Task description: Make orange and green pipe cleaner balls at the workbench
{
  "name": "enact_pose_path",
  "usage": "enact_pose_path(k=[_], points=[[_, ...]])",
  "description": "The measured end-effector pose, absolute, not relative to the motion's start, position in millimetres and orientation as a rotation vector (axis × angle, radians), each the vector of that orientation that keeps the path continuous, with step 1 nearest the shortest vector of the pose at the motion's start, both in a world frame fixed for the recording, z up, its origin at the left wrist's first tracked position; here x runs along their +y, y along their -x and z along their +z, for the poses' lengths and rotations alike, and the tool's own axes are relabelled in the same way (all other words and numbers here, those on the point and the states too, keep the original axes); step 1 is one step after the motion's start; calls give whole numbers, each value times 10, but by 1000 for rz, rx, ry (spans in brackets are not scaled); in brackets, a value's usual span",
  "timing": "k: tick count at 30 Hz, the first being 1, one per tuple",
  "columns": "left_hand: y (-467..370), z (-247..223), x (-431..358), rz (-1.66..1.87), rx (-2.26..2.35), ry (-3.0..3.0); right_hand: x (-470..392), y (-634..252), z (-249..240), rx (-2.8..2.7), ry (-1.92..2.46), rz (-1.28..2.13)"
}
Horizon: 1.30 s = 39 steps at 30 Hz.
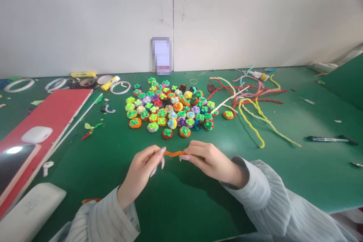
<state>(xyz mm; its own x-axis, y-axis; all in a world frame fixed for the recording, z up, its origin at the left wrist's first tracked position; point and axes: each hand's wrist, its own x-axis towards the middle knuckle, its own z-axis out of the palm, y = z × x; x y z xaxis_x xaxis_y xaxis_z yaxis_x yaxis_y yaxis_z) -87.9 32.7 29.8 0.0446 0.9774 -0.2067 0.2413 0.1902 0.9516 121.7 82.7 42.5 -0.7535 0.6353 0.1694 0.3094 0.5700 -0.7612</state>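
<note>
An orange fuzzy stem (174, 154) stretches between my two hands, slightly wavy, above the green table. My left hand (146, 162) pinches its left end between thumb and fingertips. At the other end my right hand (205, 159) grips it with fingers bent together; a bit of green shows at those fingers. Just beyond the hands lies a pile of small round fuzzy pieces (177, 106) in many colours, most topped with green loops. Another orange stem (92, 200) is partly hidden by my left sleeve.
Loose coloured stems (251, 121) lie tangled at the right, near a cutter knife (327, 139). On the left are a red board (56, 109), a phone (17, 162), a white case (36, 134), an earbud (47, 167) and tape rolls (120, 87). A blurred screen (162, 55) leans against the wall.
</note>
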Motion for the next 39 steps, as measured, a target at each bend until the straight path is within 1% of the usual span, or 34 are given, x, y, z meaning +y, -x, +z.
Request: enact_pose_path(k=[4,7,12,16,20,22,30,34,39], points=[[882,372,339,815,1461,-1320,840,-1223,430,-2304,900,966],[872,432,327,714,1390,-1390,856,-1216,466,-2187,1024,957],[849,469,293,605,1234,-1401,875,-1209,515,-2005,1066,1159],[839,412,274,648,1245,-1408,881,-1205,503,-1907,986,1251],[824,327,255,831,1444,-1764,854,-1181,497,-1892,1001,1303],[818,294,244,894,1449,-2007,824,-1161,498,-1929,1010,1317],[776,229,222,816,1290,-2667,720,-1098,448,-2100,904,1474],[765,233,226,763,1306,-2768,725,-1122,452,-2086,894,1564],[795,243,230,788,1263,-2756,735,-1152,488,-2117,824,1637]])
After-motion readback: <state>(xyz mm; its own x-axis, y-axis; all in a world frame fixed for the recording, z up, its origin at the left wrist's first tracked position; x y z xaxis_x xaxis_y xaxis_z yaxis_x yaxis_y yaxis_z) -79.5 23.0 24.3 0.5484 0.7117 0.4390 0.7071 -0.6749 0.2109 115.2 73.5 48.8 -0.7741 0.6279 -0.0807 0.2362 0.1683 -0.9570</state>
